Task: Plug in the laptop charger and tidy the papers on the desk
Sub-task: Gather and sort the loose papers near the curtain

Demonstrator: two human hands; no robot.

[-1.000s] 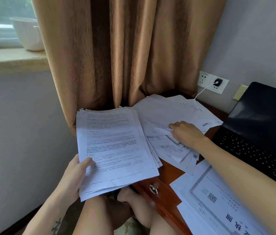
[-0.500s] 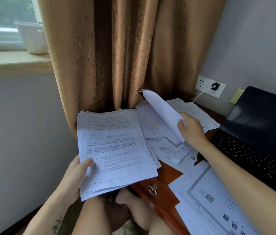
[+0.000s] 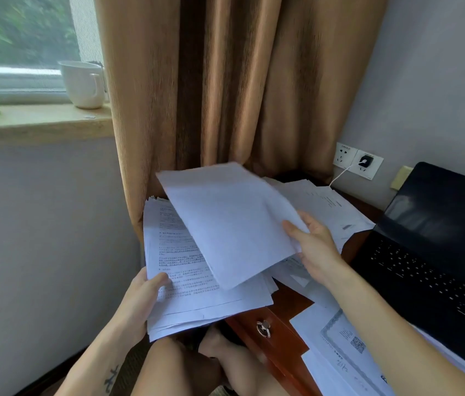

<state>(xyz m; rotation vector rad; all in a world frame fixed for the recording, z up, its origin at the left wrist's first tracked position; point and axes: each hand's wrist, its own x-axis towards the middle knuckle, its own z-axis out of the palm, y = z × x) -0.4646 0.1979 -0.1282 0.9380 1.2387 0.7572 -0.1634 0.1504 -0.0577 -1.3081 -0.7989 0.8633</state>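
The right hand (image 3: 315,248), pinching a sheet (image 3: 231,221) by its edge, has carried it from the desk's (image 3: 294,302) far-corner papers (image 3: 322,201) over the stack (image 3: 188,284) that the left hand (image 3: 140,304) grips, off the desk's left edge. Tidying advances; more papers remain.

Right hand (image 3: 315,247) holds blank sheet (image 3: 234,221) over left-hand stack (image 3: 197,284).

Tan curtain (image 3: 225,95), grey wall (image 3: 39,238), daylit window (image 3: 22,30).
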